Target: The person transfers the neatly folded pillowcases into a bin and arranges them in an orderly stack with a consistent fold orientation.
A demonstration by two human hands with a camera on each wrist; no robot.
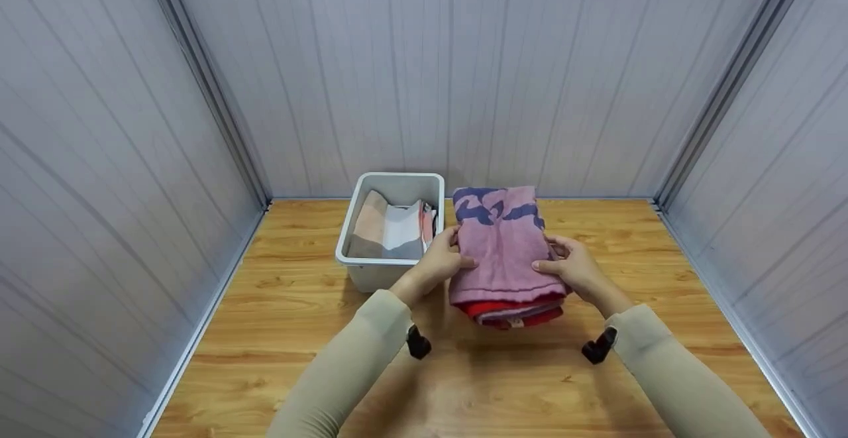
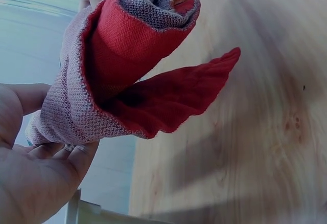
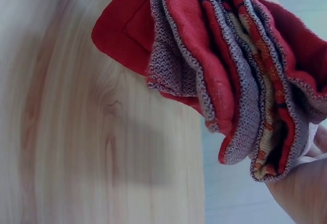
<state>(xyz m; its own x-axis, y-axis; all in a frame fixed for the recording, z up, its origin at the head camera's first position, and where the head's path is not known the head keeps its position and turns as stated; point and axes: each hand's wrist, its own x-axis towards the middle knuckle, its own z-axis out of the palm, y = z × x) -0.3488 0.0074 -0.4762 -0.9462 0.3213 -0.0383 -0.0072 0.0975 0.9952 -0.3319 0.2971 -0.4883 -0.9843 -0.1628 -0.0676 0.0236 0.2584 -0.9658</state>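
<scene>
Both hands hold a folded towel (image 1: 503, 259), pink with purple patterning on its upper face and red on its underside, raised over the wooden table. My left hand (image 1: 440, 259) grips its left edge, thumb on top and fingers beneath. The right hand (image 1: 576, 269) grips the opposite edge in the same way. In the left wrist view the towel (image 2: 138, 45) shows a rolled inner fold and a red flap hanging loose. Several stacked layers of the towel (image 3: 230, 75) appear in the right wrist view, beside the right hand (image 3: 301, 188).
A white plastic bin (image 1: 374, 262) stands left of the towel near the back wall, close to my left hand. Inside it lies a folded cloth (image 1: 401, 229) in beige, white and grey. Panelled walls (image 1: 424, 80) enclose the wooden table (image 1: 298, 345) at the back and sides.
</scene>
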